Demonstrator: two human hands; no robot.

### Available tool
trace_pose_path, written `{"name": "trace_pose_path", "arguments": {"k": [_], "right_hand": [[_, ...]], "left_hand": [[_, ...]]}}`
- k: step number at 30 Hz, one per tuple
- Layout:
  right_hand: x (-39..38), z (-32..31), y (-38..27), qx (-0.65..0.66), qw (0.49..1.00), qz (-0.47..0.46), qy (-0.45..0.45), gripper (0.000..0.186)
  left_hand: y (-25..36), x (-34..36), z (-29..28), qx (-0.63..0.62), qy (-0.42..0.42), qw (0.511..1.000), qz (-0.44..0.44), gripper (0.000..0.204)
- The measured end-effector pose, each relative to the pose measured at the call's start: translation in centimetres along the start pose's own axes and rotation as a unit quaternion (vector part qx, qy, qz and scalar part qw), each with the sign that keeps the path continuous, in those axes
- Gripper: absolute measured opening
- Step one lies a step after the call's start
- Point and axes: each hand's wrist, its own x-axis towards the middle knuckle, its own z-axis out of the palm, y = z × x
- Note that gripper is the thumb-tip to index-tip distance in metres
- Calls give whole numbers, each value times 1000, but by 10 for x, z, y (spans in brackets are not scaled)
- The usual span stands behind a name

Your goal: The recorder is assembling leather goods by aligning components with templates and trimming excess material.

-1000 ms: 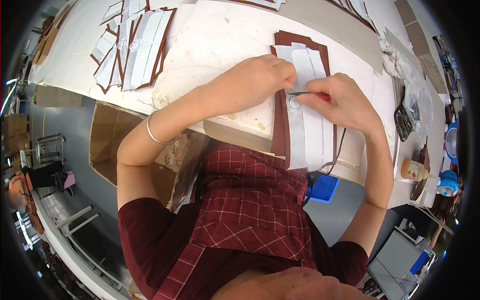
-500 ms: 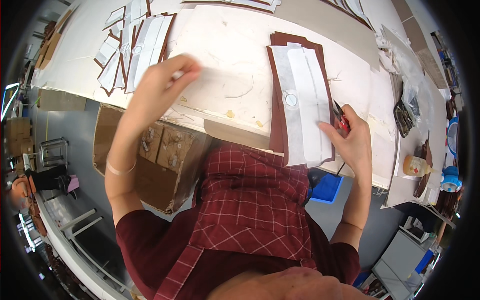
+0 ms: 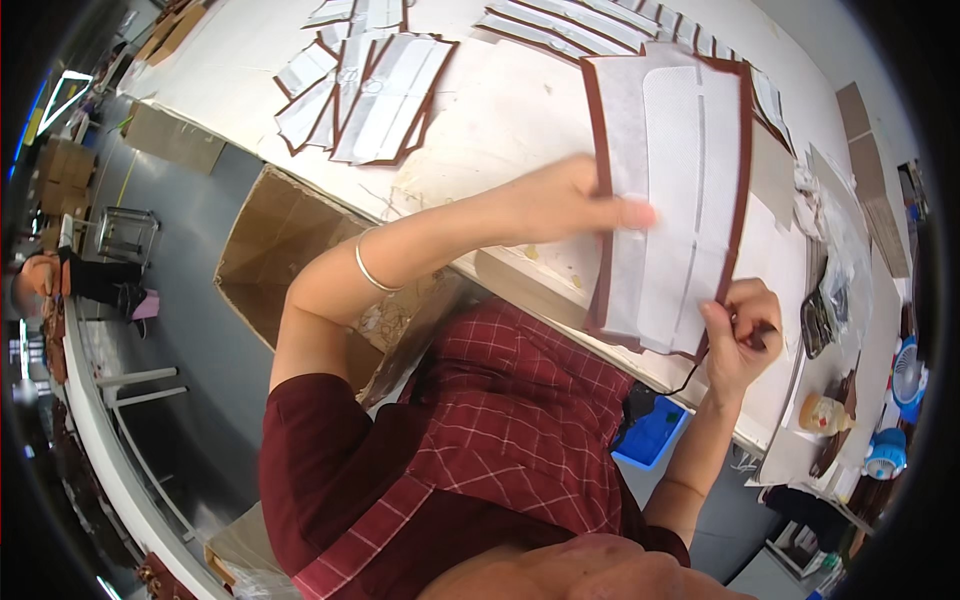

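Observation:
My left hand (image 3: 600, 205) grips the left edge of a long panel (image 3: 675, 150) with brown borders and white backing, its thumb on the front. Lower down, my right hand (image 3: 738, 335) is closed on the panel's bottom right edge, with something dark in its curled fingers, too small to make out. The panel is raised over the bench, hiding much of what lies behind it. Similar brown-edged white pieces (image 3: 390, 95) lie fanned out to the left.
White bench (image 3: 470, 110) holds rows of pieces (image 3: 560, 30) at the back. At right lie clear plastic (image 3: 840, 250), a yellowish bottle (image 3: 825, 412) and small blue fans (image 3: 885, 450). Below are a cardboard box (image 3: 255, 260) and blue bin (image 3: 640, 435). A person (image 3: 75, 280) is at far left.
The top panel has been lifted off the stacked position and raised. My left hand has moved back right onto it; my right hand has closed on its lower corner. The view has shifted.

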Motion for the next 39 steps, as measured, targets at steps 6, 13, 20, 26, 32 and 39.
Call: {"name": "trace_pose_path", "arguments": {"k": [6, 13, 20, 26, 32, 39], "right_hand": [[5, -3, 4, -85, 978, 177, -66, 34], [-16, -34, 20, -91, 971, 219, -7, 31], [-24, -46, 10, -13, 958, 286, -31, 21], [-30, -52, 7, -64, 929, 365, 22, 17], [-24, -52, 17, -30, 932, 360, 31, 12], [-14, -59, 15, -42, 919, 391, -3, 17]], "left_hand": [[18, -13, -99, 94, 269, 958, -20, 56], [-45, -57, -222, 628, 386, 673, -55, 73], [-89, -70, -267, 688, 236, 683, -69, 65], [-45, -46, -249, 834, 183, 511, -100, 52], [-18, 48, -60, 397, -8, 916, 52, 33], [-5, 108, 51, 454, -151, 875, -74, 41]]}}
